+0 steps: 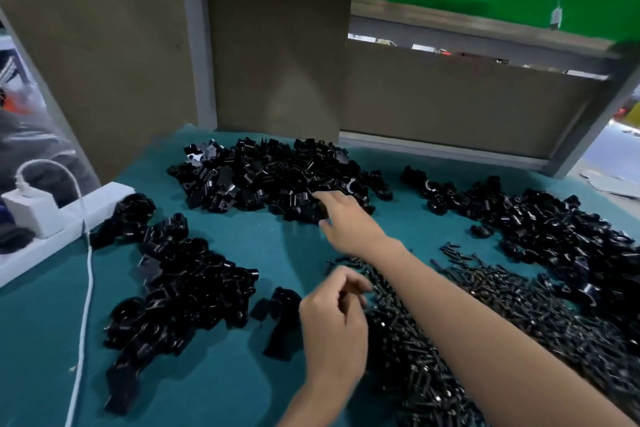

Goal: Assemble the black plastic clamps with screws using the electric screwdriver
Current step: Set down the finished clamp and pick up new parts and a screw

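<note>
A heap of small dark screws (pixel 433 357) lies on the teal cloth (pixel 225 374), and everything else is placed from it. At the heap's near-left edge is the left hand (pixel 334 322). Its fingers are curled in toward the thumb over the outermost screws, but blur hides whether they pinch one. Just left of the heap and beside that hand lies a single black clamp piece (pixel 282 322). Farther left is a long pile of black clamps (pixel 180 288).

The right forearm crosses above the heap, and the right hand (pixel 346 222) is just beyond its far edge. The index finger is straight and the thumb is spread apart from it, with the fingertip touching the far pile of clamps (pixel 270 177). Right of the heap is another broad pile of clamps (pixel 554 236).

Well to the heap's left, a white power strip (pixel 52 236) carries a white charger (pixel 31 208), whose white cable (pixel 86 288) trails down the cloth. Beyond the heap, behind the far pile, stand brown cardboard panels (pixel 277 45).
</note>
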{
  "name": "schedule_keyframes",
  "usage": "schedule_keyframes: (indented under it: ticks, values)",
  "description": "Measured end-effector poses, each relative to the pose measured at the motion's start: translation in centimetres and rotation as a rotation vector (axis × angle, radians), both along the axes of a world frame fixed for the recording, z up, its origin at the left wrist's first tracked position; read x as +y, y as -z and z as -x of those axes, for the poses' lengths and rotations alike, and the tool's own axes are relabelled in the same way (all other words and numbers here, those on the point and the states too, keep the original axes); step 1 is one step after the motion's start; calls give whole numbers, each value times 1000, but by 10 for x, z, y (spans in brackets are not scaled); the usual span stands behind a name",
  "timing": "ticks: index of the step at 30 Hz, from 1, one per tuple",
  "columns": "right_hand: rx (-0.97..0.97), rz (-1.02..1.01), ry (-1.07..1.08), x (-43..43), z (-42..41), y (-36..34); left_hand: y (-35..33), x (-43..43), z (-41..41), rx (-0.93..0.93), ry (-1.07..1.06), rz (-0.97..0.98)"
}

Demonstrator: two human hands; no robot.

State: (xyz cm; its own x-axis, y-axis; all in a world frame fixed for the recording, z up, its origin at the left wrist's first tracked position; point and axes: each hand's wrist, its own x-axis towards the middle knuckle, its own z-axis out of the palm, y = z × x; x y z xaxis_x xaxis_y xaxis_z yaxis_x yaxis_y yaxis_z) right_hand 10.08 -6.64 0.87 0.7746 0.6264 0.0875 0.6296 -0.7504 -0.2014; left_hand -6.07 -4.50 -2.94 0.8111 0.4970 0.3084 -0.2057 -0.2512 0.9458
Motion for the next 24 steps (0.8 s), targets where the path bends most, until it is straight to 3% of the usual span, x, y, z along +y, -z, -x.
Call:
schedule_keyframes:
  ticks: [3, 8, 10, 12, 16, 20, 24]
  values:
    - [-100, 173, 67, 24, -19, 8, 1, 4, -2, 8, 0, 30]
    - [-199, 102, 48, 17, -19, 2, 0, 12, -2, 47, -6, 128]
    - [-208, -3, -1, -1, -7, -1, -4, 12, -3, 36, -22, 303]
    - [-174, -235, -53, -22, 11, -6, -8, 15, -3, 12, -42, 501]
    - [-122, -597, -196, -65, 57, -19, -8, 20, -3, 30, 114, 648]
    - [-120, -601, -191, -90, 94, -24, -10, 14, 0, 66, 305, 586]
    - [-3, -596, -238, -107, 103, -29, -8, 11, 3, 15, 426, 683]
